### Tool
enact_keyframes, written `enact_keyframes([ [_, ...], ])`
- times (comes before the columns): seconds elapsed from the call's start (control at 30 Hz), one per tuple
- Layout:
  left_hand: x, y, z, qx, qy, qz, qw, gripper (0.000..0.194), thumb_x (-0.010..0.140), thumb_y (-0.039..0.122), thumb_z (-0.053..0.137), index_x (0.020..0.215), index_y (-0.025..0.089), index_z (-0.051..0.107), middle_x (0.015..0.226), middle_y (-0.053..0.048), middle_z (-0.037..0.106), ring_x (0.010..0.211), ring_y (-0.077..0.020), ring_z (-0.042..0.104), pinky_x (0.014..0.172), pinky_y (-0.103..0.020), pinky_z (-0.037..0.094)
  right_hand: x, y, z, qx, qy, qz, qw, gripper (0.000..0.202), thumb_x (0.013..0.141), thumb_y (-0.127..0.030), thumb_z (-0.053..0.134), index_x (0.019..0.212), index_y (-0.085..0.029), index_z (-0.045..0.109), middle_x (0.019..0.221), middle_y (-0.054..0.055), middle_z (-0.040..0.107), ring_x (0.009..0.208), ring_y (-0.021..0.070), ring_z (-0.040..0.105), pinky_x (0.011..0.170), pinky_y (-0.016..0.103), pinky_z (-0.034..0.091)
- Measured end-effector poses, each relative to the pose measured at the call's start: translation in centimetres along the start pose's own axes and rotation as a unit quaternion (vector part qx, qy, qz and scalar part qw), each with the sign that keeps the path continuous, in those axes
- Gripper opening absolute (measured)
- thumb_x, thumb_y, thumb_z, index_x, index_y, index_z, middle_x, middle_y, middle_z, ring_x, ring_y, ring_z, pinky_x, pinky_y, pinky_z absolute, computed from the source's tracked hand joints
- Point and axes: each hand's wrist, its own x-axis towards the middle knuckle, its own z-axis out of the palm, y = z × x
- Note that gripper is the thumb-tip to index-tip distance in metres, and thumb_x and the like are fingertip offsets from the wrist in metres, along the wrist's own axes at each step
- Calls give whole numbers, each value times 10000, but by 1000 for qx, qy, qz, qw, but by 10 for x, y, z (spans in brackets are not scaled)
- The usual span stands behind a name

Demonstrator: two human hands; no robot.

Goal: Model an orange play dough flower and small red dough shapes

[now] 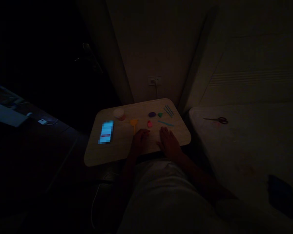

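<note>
On a small wooden-topped table [119, 148], my right hand [170, 143] lies palm down with its fingers stretched out. My left hand [139, 140] is curled, its fingertips beside a small reddish bit; darkness hides what they hold. Just beyond it lies a pink and red lump of modelling clay [149, 124]. A purple lump [152, 114] and a green lump [160, 114] sit farther back. One blue-green strip [165, 123] lies in front of my right fingers, with several thin strips [168, 111] behind it. An orange flat-headed tool [133, 123] stands out left of the clay.
A lidded tub [119, 114] and a phone with a lit screen [106, 132] are on the table's left side. Scissors [217, 120] rest on a pale bed-like surface at right, with a dark blue item [280, 195] nearer. A wall socket [154, 80] holds a plugged cord.
</note>
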Motion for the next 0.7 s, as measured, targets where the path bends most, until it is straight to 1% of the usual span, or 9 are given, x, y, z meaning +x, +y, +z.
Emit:
enact_keyframes([
  [0.1,0,2,0,6,0,-5,1000,187,965,319,542,993,201,684,981,-51,721,910,-187,659,832,-301,509,-7,4,-2,-3,7,1,1000,643,1045,-396,411,1556,-9,361,1633,250,327,1553,356,251,1237,550,257],
  [0.17,0,3,0,10,2,-13,1000,188,958,337,546,942,199,673,914,-35,704,838,-172,635,775,-283,495,-12,3,-2,-5,14,4,1000,625,1048,-387,401,1552,-18,375,1636,237,329,1549,355,260,1237,551,259],
  [0.27,-1,4,0,18,2,-32,999,195,940,359,562,866,198,644,797,-2,650,722,-145,571,680,-255,457,-17,-2,-2,-3,16,1,1000,609,1046,-362,403,1559,-36,372,1639,220,333,1553,345,254,1238,557,259],
  [0.33,-1,4,1,18,3,-42,999,186,923,362,580,847,200,632,760,12,628,691,-138,545,652,-247,443,-18,-7,-1,2,9,-11,1000,604,1039,-337,413,1571,-56,360,1644,206,330,1558,333,244,1239,559,261],
  [0.43,-1,4,1,5,1,-48,999,169,908,359,598,851,204,635,760,14,640,682,-135,547,640,-241,450,-16,-14,1,8,-8,-31,999,606,1023,-308,436,1573,-63,361,1649,199,323,1559,333,242,1243,557,261],
  [0.53,-1,4,1,-3,3,-48,999,156,902,350,608,858,204,640,780,12,661,697,-134,570,655,-237,467,-11,-17,2,10,-16,-40,999,625,1011,-301,466,1560,-22,363,1645,223,318,1560,350,231,1251,554,247],
  [0.63,-2,3,1,-4,2,-50,999,162,898,363,616,882,206,648,783,12,665,705,-134,585,655,-234,469,-3,-18,2,8,-22,-39,999,643,1000,-286,491,1549,20,357,1641,255,304,1561,360,220,1254,540,247],
  [0.7,-2,3,1,-6,-1,-50,999,166,893,370,622,886,206,649,779,14,666,696,-133,587,643,-233,465,3,-17,2,4,-24,-30,999,630,1000,-273,489,1542,23,369,1638,259,306,1557,364,232,1252,537,255],
])
